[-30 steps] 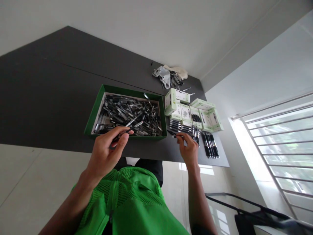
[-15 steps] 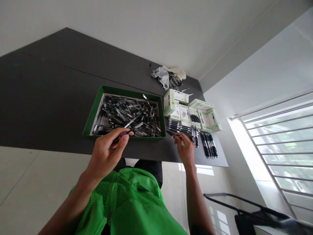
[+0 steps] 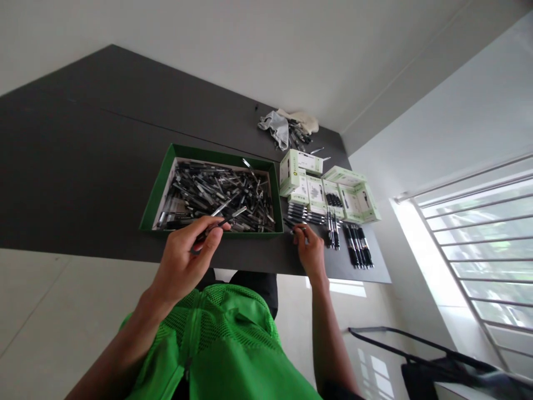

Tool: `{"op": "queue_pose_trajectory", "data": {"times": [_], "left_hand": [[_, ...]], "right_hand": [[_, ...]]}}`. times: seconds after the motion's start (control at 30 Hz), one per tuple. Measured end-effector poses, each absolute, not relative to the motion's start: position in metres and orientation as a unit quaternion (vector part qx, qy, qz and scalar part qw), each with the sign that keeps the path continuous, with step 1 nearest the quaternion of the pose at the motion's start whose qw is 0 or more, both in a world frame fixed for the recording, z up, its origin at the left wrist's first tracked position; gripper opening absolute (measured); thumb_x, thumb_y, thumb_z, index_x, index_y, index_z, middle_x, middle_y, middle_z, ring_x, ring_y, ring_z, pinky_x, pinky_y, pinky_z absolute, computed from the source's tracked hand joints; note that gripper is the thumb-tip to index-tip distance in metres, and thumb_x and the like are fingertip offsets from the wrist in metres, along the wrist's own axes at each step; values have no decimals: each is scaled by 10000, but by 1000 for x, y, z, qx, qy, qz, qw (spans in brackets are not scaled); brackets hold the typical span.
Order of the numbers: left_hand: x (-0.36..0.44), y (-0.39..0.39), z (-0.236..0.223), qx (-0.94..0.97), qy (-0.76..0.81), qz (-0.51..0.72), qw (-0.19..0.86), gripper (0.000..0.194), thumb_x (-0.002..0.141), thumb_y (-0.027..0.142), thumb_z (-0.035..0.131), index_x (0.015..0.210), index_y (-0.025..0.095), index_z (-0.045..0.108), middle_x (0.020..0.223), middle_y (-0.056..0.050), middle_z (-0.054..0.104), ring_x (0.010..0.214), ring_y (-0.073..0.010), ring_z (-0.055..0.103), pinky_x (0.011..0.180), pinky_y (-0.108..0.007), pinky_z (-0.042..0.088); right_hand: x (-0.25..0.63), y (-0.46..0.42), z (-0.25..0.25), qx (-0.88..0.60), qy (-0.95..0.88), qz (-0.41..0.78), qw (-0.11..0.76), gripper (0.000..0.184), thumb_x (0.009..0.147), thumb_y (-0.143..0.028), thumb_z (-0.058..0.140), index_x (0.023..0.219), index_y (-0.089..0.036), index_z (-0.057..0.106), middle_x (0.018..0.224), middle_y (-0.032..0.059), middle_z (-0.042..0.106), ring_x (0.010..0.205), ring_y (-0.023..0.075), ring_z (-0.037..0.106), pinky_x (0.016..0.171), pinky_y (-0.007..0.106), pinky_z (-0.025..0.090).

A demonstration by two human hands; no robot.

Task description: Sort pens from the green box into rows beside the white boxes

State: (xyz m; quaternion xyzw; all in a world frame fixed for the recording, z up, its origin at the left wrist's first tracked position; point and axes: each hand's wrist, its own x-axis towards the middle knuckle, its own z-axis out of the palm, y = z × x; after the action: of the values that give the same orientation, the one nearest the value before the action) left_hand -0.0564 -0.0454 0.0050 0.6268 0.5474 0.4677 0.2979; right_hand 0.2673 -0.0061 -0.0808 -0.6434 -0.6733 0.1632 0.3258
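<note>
My left hand (image 3: 186, 250) is closed around a dark pen (image 3: 228, 220), whose clear, silvery end points up and right over the front rim of a green box (image 3: 155, 203). A heap of loose black and clear pens (image 3: 216, 191) fills that box. Just right of the box's front corner, my right hand (image 3: 310, 247) is pinched low over the table on a dark pen (image 3: 288, 224), mostly hidden by the fingers. Beyond these fingers lie stacked black pens (image 3: 297, 211). Beside them are a few upright-pointing pens (image 3: 333, 230) and a row of black-gripped pens (image 3: 358, 247).
Pale green pen cartons (image 3: 288, 173) stand behind the stacked pens, and an open carton (image 3: 358, 201) holds the right side. Grey and cream cloths (image 3: 275, 126) lie at the back with more pens. The dark table (image 3: 83, 178) ends close to my body.
My right hand has shifted slightly left, toward the box corner and the stacked pens. My left hand keeps its hold on the pen, almost still. The view has tilted a little.
</note>
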Motion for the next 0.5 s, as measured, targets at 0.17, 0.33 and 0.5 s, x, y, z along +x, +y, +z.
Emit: {"op": "queue_pose_trajectory", "data": {"times": [0.17,0.33,0.5], "left_hand": [[-56,-44,5,622,551,465,305,268,1037,380,560,1055,186,743,880,-27,801,555,-115,580,538,-237,497],[-53,-42,4,632,546,456,308,286,1040,390,554,1059,186,754,917,-39,819,606,-132,636,564,-241,523],[-49,-42,-2,652,523,462,297,251,1034,357,613,1096,176,776,1013,-69,847,858,-186,776,721,-248,600]], "right_hand": [[267,-10,-74,-647,-637,148,393,395,1095,-473,450,995,-196,713,711,-7,594,671,173,563,680,308,422],[260,-13,-52,-607,-580,225,494,399,1087,-537,488,979,-208,685,708,-21,559,654,158,517,627,299,410],[234,-30,-3,-488,-570,324,576,270,1041,-498,641,1045,-236,705,739,-8,647,644,157,583,611,298,464]]}}
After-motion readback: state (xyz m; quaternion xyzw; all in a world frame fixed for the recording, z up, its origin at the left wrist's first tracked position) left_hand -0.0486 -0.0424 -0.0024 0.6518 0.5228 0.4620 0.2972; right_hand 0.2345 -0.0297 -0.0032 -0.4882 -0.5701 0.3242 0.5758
